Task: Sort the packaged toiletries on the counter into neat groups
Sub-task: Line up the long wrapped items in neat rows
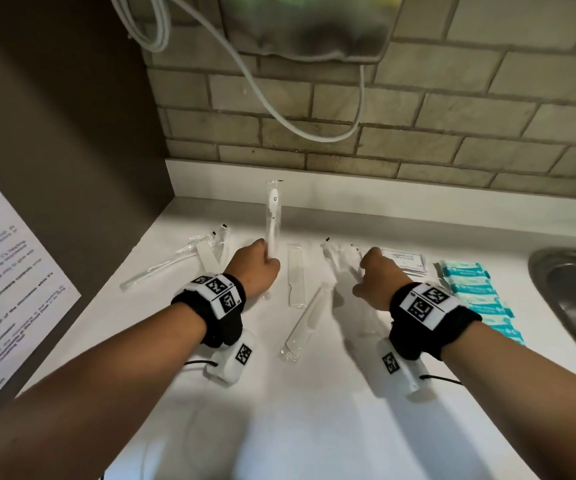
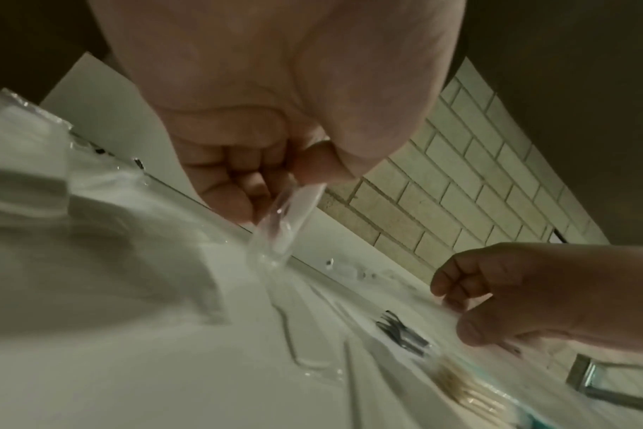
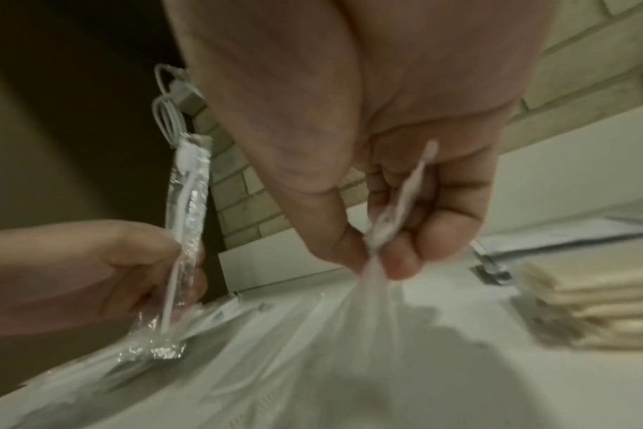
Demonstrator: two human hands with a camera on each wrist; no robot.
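hands work over a white counter (image 1: pixel 314 427) below a brick wall (image 1: pixel 418 140); left hand (image 1: pixel 255 268) curls round a wrapped toothbrush (image 1: pixel 272 216), fingers and thumb pinching its lower handle, the brush standing nearly upright with its head toward the wall and its wrapper's lower end close to the counter; right hand (image 1: pixel 380 275) pinches a blurred clear packet (image 3: pixel 389 220) between thumb and fingers (image 3: pixel 404 261), what lies inside too smeared to tell; between the hands lie two wrapped combs (image 1: pixel 295 271), one pointing at the wall, the other tilted beside it; left of the left hand, more wrapped toothbrushes (image 1: pixel 189 254) lie crossed in a loose heap; just right of the right hand sits a pile of white sachets (image 1: pixel 406 261), and beside that a row of teal packets (image 1: pixel 473 292) running toward the near edge; sink (image 1: pixel 573 299) at far right; white cable (image 1: pixel 279 109) hangs against the wall above.
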